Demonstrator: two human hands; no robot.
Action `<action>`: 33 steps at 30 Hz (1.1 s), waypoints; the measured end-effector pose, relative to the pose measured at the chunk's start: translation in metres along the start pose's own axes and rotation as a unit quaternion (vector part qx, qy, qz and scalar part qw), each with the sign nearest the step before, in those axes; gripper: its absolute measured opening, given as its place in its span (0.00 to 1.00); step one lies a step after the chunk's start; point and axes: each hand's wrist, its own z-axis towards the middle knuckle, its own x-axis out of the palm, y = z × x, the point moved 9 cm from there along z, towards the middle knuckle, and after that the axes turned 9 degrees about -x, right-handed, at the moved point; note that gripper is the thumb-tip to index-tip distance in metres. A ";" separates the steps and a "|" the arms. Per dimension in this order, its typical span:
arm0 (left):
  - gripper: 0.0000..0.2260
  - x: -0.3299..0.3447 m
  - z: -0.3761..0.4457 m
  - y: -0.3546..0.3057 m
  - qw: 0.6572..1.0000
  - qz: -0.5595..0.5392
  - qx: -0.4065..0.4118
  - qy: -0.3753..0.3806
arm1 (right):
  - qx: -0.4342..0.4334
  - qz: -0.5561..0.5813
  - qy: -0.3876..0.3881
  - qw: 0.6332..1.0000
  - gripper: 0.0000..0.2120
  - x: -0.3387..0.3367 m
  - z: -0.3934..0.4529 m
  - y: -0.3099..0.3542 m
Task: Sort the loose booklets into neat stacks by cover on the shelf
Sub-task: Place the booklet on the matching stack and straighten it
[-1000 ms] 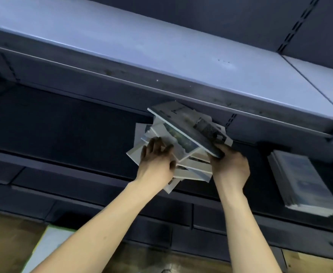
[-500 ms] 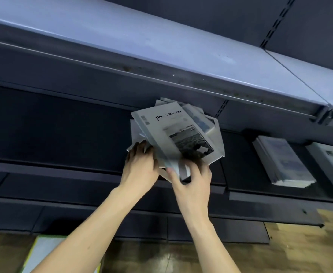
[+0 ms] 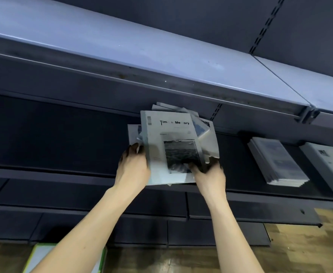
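Note:
A loose bundle of pale grey booklets point(image 3: 169, 131) is held up in front of the dark shelf point(image 3: 63, 170). The top cover shows black lettering and a dark photo. My left hand point(image 3: 133, 167) grips the bundle's left edge, fingers curled behind it. My right hand point(image 3: 209, 174) holds the lower right corner, thumb on the photo cover. More booklets fan out unevenly behind the top one. Two neat stacks lie on the shelf at the right: one stack point(image 3: 278, 162) and a second stack point(image 3: 327, 164) partly cut off by the frame edge.
A pale blue upper shelf point(image 3: 161, 52) overhangs close above the bundle. A lower dark shelf rail point(image 3: 122, 213) runs beneath my arms. Wooden floor point(image 3: 299, 243) shows below, with a white and green object point(image 3: 41, 259) at the bottom left.
The bundle has turned from tilted to nearly square with the cover facing me, and the view shifted right. My right hand slid from the bundle's far right edge to its lower right corner.

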 end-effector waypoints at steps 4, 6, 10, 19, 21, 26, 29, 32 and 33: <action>0.25 0.000 0.002 -0.011 0.999 -0.014 0.039 -0.007 | 0.108 0.190 0.096 0.971 0.11 0.015 -0.032 -0.003; 0.23 0.003 0.001 -0.016 0.998 -0.034 0.055 -0.010 | 0.102 0.216 0.085 0.967 0.05 0.015 -0.038 0.002; 0.21 0.005 0.001 -0.016 0.997 -0.041 0.064 -0.015 | 0.082 0.201 0.040 0.975 0.08 0.005 -0.041 -0.002; 0.17 -0.002 -0.005 -0.058 0.985 -0.057 0.156 -0.047 | 0.071 0.372 -0.065 0.923 0.07 -0.037 -0.058 -0.028; 0.19 0.004 -0.006 -0.071 0.983 -0.054 0.168 -0.041 | 0.081 0.376 -0.093 0.918 0.06 -0.051 -0.063 -0.041; 0.23 0.032 -0.020 -0.111 0.978 -0.019 0.209 0.009 | 0.096 0.375 -0.159 0.908 0.06 -0.088 -0.073 -0.075; 0.22 0.051 -0.034 -0.137 0.971 0.000 0.236 0.033 | 0.109 0.372 -0.193 0.901 0.06 -0.112 -0.083 -0.095; 0.22 0.072 -0.050 -0.162 0.967 0.016 0.248 0.059 | 0.120 0.370 -0.216 0.895 0.07 -0.137 -0.092 -0.118; 0.23 0.080 -0.057 -0.172 0.965 0.023 0.253 0.066 | 0.121 0.371 -0.221 0.894 0.07 -0.147 -0.095 -0.126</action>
